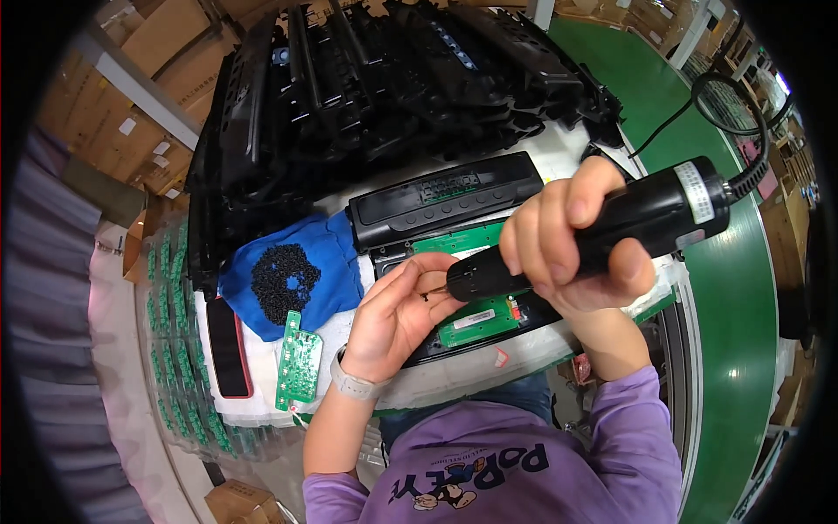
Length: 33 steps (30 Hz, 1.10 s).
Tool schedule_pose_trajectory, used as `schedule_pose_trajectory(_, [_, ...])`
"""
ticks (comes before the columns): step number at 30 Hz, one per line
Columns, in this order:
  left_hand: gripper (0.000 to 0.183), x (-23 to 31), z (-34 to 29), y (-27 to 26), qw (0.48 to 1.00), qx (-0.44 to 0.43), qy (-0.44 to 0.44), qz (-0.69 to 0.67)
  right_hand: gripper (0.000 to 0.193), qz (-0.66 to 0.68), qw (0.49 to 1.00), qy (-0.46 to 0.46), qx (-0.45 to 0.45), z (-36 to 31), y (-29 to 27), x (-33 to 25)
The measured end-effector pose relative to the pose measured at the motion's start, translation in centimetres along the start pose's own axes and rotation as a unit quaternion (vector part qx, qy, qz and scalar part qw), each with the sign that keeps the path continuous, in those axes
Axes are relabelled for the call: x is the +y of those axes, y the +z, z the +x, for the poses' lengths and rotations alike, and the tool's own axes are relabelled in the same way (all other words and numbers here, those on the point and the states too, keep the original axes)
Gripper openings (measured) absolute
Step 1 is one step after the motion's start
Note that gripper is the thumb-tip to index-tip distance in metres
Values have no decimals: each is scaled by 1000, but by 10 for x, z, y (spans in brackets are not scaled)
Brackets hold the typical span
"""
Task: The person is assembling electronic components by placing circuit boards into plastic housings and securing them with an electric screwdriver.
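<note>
A black corded electric screwdriver (602,231) lies across the bench, and my right hand (580,236) is wrapped round its body. Its thin bit points left into my left hand (397,310), whose fingers are curled in at the tip. A small dark screw (426,297) shows there between fingers and palm. Beneath both hands lies a black plastic housing with a green circuit board (476,323) in it, partly covered by my hands and the tool. Just beyond, a long black panel with buttons (449,199) rests against it.
A blue cloth (336,249) on the left bears a heap of small black screws (284,279). Near it lie a loose green board (299,362) and a red-edged phone (229,349). Black plastic housings (375,96) are piled at the back. Trays of green boards (175,349) stand far left.
</note>
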<state>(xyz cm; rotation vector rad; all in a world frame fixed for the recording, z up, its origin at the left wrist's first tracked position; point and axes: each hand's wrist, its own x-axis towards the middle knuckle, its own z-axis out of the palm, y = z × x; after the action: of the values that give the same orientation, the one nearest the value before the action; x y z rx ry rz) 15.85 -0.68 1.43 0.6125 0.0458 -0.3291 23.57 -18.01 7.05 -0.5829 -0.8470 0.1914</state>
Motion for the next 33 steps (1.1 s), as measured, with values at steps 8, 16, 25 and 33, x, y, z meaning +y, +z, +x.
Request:
schedule_pose_trajectory(8, [29, 1, -5, 6, 993, 6, -4, 114, 36, 23, 999, -29, 6, 1, -9, -2])
schedule_pose_trajectory(16, [22, -2, -6, 2, 961, 64, 21, 268, 38, 15, 997, -69, 31, 5, -21, -19])
schedule_pose_trajectory(25, [17, -2, -5, 0, 927, 109, 93, 347, 39, 13, 998, -67, 10, 4, -21, -22])
schedule_pose_trajectory(33, [16, -4, -3, 7, 928, 104, 92, 345, 39, 9, 997, -74, 18, 3, -20, -25])
